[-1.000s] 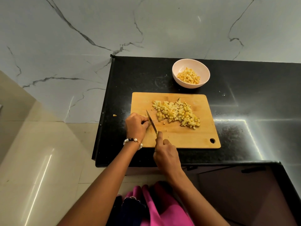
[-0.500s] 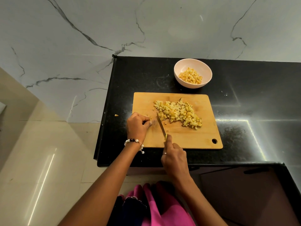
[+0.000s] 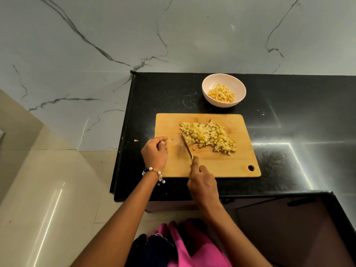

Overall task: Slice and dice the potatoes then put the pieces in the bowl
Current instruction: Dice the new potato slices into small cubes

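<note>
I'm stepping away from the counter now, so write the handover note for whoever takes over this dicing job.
Right hand: grips the knife, blade resting on the cutting board at the left edge of the pile.
Left hand: curled at the board's left edge; I cannot tell if it holds anything.
Diced potato pile: middle of the board.
Bowl: behind the board, already holds some diced pieces.
One stray piece lies on the counter left of the board.
Done: dicing looks finished, one batch is in the bowl.
Left: move the pile and stray into the bowl.
</note>
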A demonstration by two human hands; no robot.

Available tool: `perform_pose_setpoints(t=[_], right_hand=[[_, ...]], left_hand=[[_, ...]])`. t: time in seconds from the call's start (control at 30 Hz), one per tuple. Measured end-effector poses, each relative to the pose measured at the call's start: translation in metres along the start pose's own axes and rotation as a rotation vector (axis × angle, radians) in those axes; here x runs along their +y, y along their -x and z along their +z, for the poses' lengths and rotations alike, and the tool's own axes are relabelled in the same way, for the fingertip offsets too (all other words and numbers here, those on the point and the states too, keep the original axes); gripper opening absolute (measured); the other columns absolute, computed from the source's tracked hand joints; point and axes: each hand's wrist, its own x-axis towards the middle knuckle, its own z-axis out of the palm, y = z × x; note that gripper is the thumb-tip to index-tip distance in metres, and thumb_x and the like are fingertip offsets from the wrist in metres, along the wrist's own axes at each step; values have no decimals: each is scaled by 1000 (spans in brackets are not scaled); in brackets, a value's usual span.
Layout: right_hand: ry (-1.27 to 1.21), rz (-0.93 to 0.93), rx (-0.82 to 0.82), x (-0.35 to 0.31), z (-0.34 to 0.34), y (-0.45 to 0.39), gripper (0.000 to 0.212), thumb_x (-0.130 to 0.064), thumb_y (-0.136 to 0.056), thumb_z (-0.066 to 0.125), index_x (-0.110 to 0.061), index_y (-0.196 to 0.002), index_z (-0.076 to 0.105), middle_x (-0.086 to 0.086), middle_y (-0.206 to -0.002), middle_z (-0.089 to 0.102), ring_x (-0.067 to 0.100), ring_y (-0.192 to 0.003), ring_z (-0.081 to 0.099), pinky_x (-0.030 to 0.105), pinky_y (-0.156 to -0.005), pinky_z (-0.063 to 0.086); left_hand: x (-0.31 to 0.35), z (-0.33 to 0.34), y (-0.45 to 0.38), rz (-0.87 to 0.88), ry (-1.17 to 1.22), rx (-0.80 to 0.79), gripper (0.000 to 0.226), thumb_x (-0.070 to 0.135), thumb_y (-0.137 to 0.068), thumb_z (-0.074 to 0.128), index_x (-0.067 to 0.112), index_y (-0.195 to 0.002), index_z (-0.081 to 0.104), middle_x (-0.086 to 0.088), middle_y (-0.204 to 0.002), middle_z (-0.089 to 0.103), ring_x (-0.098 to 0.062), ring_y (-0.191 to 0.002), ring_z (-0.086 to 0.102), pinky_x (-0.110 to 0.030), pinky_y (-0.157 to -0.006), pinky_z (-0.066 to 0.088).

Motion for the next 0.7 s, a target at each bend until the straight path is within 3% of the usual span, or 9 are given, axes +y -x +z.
perform_pose_setpoints(t=[0.13, 0.23, 0.33, 0.4, 0.53, 0.6, 0.7], right_hand=[[22, 26, 24, 25, -3, -4, 65, 9, -49, 78, 10, -112, 63, 14, -55, 55, 27, -30, 44, 25, -32, 19], [-29, 15, 26, 48, -5, -1, 64, 7, -56, 78, 7, -117, 61, 14, -58, 56, 30, -34, 47, 28, -30, 28], [-106, -10, 67, 68, -15, -3, 50, -4, -73, 74, -1, -120, 61, 11, -60, 58, 30, -40, 50, 30, -35, 28], [-158, -4, 143, 80, -25, -6, 38, -15, -82, 63, -7, -120, 64, 8, -60, 60, 28, -43, 51, 29, -37, 25], [-164, -5, 208, 99, -40, -11, 37, -24, -84, 56, -18, -119, 66, 2, -60, 56, 25, -51, 50, 28, -40, 24], [-65, -65, 223, 107, -43, -11, 36, -22, -80, 60, -24, -115, 68, 2, -63, 57, 26, -58, 51, 29, -46, 28], [42, -124, 245, 113, -47, -13, 39, -17, -76, 74, -31, -112, 69, 2, -75, 63, 28, -71, 53, 36, -59, 30]], left_hand=[[0, 3, 0, 49, -70, 14, 21, 3, -90, 55, 11, -93, 74, -6, -90, 68, -14, -71, 64, -28, -69, 56], [3, 4, 1, 68, -72, 14, 20, 2, -88, 57, 11, -93, 74, -5, -89, 70, -17, -77, 66, -35, -76, 56], [10, 3, 3, 57, -92, -6, 16, 7, -86, 63, 11, -97, 74, -3, -93, 72, -9, -80, 63, -21, -78, 49], [17, 4, 4, 62, -72, -6, 14, 13, -86, 66, 12, -97, 74, -2, -88, 73, -8, -77, 63, -20, -77, 50], [28, 11, 10, 121, -51, -53, 18, 24, -89, 63, 12, -98, 73, 0, -78, 72, -11, -75, 66, -12, -67, 46], [35, 17, 16, 298, -122, -90, 19, 23, -86, 66, 14, -102, 73, -3, -88, 71, -17, -83, 63, -20, -69, 44], [46, 31, 22, 718, -290, -122, 26, 21, -78, 72, 26, -103, 72, -3, -97, 63, -22, -90, 50, -30, -73, 41]])
